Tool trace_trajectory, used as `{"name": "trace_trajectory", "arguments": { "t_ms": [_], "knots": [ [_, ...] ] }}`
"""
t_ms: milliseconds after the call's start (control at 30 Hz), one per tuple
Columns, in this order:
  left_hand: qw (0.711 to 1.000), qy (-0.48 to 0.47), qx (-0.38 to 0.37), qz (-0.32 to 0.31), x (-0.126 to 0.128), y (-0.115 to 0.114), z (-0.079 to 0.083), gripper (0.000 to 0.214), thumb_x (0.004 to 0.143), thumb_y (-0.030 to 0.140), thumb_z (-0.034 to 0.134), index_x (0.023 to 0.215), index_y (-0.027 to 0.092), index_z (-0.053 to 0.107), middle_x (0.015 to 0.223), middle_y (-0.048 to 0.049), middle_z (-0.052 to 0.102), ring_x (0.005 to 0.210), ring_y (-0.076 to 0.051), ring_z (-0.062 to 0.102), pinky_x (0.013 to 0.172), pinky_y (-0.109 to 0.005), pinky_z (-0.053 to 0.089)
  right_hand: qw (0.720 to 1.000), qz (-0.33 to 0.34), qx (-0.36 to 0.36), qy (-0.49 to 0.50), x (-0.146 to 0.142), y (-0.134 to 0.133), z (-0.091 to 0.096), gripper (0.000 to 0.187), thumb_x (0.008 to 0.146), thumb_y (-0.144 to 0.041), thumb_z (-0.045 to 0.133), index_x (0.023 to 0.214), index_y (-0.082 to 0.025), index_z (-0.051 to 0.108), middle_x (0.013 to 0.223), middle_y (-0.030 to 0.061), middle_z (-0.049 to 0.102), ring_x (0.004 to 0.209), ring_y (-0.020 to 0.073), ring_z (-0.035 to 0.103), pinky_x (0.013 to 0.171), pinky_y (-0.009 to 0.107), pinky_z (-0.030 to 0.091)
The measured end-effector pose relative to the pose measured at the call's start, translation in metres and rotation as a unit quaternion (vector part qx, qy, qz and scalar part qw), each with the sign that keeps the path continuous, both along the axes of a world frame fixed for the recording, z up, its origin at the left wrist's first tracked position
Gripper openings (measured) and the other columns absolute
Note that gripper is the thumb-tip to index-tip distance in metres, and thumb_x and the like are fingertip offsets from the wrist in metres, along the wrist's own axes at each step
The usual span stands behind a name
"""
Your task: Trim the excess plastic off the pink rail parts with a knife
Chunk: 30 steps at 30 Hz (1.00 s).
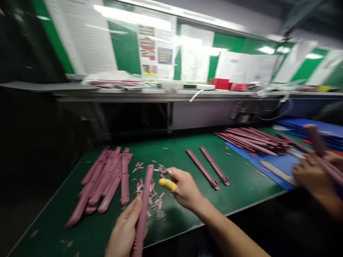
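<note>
My left hand (124, 232) is closed round the lower end of a long pink strip (143, 203) that points away from me over the green table (187, 157). My right hand (184, 189) is pinched, with a yellow cot on one finger (168, 184), and holds a small tool or scrap I cannot make out at its fingertips (166, 171). Below both hands lies a scatter of small pink offcuts (150, 189). A pile of several finished pink strips (107, 185) lies to the left of my left hand.
Two pink strips (207, 167) lie side by side right of my right hand. Farther right is a heap of pink strips (252, 141) on blue sheets (276, 164). Another person's hands (313, 178) hold a pink strip there. A shelf (171, 93) runs along the back.
</note>
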State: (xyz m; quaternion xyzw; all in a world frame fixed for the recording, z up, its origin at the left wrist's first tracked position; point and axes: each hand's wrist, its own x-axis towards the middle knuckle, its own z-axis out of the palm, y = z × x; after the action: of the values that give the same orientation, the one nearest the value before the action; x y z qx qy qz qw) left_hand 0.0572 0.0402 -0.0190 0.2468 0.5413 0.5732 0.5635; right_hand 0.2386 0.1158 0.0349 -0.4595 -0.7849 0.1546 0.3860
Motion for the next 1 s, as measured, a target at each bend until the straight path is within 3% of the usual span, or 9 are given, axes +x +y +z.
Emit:
{"name": "trace_trajectory", "arguments": {
  "t_ms": [100,200,367,500,767,1000],
  "knots": [
    [0.994,-0.088,-0.058,-0.029,-0.007,0.001,0.029,0.05,0.065,0.055,0.076,0.099,0.02,0.066,0.045,0.0097,0.036,0.035,-0.005,0.032,0.034,-0.018,0.029,0.999,0.022,0.032,-0.02,-0.016,0.004,0.002,0.059,0.089,-0.068,0.038,0.094,-0.017,0.065,0.069,0.0016,0.06,0.061,0.0136,0.051,0.057,0.023,0.033],
    [0.992,-0.11,-0.063,-0.027,-0.004,-0.003,0.041,0.055,0.06,0.055,0.078,0.102,0.02,0.067,0.043,0.0101,0.037,0.034,-0.005,0.032,0.034,-0.017,0.027,0.995,0.016,0.061,-0.078,-0.032,-0.002,0.008,0.062,0.087,-0.072,0.033,0.09,-0.018,0.064,0.073,0.0028,0.062,0.062,0.0139,0.053,0.056,0.024,0.031],
    [0.995,-0.086,-0.045,-0.026,-0.012,-0.004,0.03,0.053,0.057,0.053,0.08,0.096,0.017,0.072,0.04,0.0091,0.036,0.032,-0.008,0.035,0.032,-0.021,0.028,0.975,-0.024,0.08,-0.206,-0.045,-0.005,0.018,0.06,0.086,-0.073,0.035,0.073,-0.018,0.057,0.069,0.0013,0.061,0.06,0.0126,0.053,0.051,0.025,0.024],
    [0.995,-0.092,-0.038,-0.019,-0.015,-0.004,0.025,0.049,0.058,0.05,0.08,0.096,0.018,0.072,0.039,0.0089,0.036,0.031,-0.008,0.034,0.03,-0.02,0.027,0.967,-0.041,0.081,-0.239,-0.045,-0.007,0.023,0.062,0.079,-0.078,0.039,0.071,-0.018,0.054,0.067,0.0009,0.06,0.057,0.0125,0.051,0.05,0.026,0.018],
    [0.993,-0.109,-0.023,-0.026,-0.01,-0.009,0.042,0.038,0.061,0.045,0.08,0.088,0.019,0.074,0.042,0.0068,0.043,0.032,-0.006,0.034,0.031,-0.019,0.029,0.963,-0.065,0.095,-0.242,-0.043,-0.012,0.026,0.073,0.072,-0.086,0.027,0.071,-0.018,0.053,0.064,0.0013,0.058,0.054,0.013,0.049,0.049,0.027,0.013],
    [0.993,-0.118,0.007,-0.033,-0.007,-0.014,0.05,0.039,0.06,0.038,0.082,0.091,0.016,0.073,0.042,0.0085,0.04,0.033,-0.003,0.03,0.031,-0.016,0.025,0.961,-0.061,0.094,-0.252,-0.042,-0.015,0.028,0.066,0.083,-0.079,0.029,0.07,-0.018,0.051,0.064,0.0021,0.058,0.053,0.0124,0.049,0.049,0.027,0.013]
  ]
}}
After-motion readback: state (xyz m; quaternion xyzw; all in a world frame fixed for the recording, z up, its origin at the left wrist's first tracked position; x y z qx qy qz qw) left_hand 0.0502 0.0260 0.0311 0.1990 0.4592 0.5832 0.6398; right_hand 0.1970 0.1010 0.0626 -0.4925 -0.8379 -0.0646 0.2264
